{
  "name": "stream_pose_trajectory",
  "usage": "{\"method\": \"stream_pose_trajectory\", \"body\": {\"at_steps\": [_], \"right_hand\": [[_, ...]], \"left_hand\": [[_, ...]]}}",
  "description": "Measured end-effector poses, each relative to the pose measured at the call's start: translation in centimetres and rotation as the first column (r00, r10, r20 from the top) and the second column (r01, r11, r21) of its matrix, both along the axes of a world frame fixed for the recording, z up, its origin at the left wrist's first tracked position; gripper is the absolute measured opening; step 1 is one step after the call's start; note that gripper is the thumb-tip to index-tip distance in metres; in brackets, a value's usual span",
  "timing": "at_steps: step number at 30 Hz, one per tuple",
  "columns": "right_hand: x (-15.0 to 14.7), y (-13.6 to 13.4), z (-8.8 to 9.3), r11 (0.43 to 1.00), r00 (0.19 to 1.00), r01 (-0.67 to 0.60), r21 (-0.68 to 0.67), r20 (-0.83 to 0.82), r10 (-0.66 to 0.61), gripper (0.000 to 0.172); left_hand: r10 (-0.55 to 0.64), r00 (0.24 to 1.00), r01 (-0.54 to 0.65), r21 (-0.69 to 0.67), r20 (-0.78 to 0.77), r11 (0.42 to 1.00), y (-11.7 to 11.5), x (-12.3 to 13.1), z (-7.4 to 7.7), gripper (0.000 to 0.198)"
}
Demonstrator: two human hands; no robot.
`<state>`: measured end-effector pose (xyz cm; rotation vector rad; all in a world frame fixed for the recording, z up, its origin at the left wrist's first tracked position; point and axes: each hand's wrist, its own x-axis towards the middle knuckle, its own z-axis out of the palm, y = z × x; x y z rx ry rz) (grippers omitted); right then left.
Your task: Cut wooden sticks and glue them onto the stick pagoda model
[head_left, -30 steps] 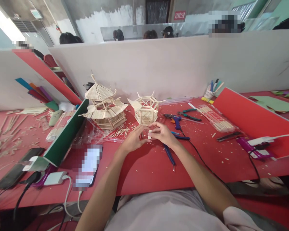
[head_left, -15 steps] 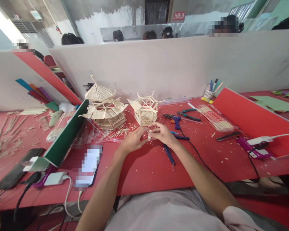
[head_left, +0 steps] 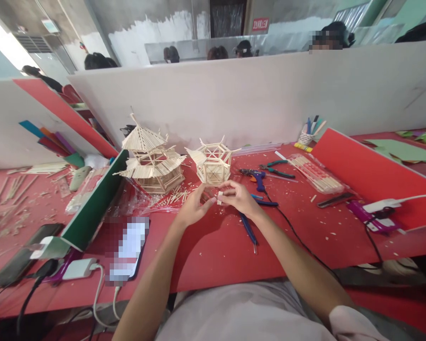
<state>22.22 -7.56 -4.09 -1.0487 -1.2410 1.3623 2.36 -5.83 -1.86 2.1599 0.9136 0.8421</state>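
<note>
Head view: left hand [head_left: 193,209] and right hand [head_left: 240,199] meet over the red counter [head_left: 216,253], both grips pinching one small pale wooden stick piece [head_left: 219,197] between fingertips.

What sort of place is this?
Probably a shared craft workshop: a red bench split by white partitions, with other people beyond; stick-built pavilion models, a glue gun and pliers lie about; the left hand and right hand pinch a small stick piece.

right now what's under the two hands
The red table and a blue-handled tool, whose front end the right hand covers. That hand holds a small stick piece, and the left hand is close beside it.
</note>
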Motion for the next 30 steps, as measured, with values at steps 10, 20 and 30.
{"method": "stream_pose_trajectory", "body": {"at_steps": [10,20,30], "right_hand": [[-0.8,-0.6,0.3,0.995,0.981,-0.061,0.085,0.189,0.044,0.037],[-1.3,-0.4,-0.4,0.979,0.957,-0.048,0.199,0.29,-0.012,0.017],[-2.9,-0.3,-0.7,0.968,0.813,-0.048,0.245,0.573,-0.104,0.013]], "left_hand": [[0.026,0.996,-0.022,-0.048,0.082,0.999,0.6,0.4,-0.3,0.015],[0.204,0.967,-0.185,-0.133,0.152,0.974,1.1,-0.3,0.2,0.012],[0.142,0.936,-0.168,-0.053,-0.322,0.984,2.4,-1.2,-2.7,0.01]]}}
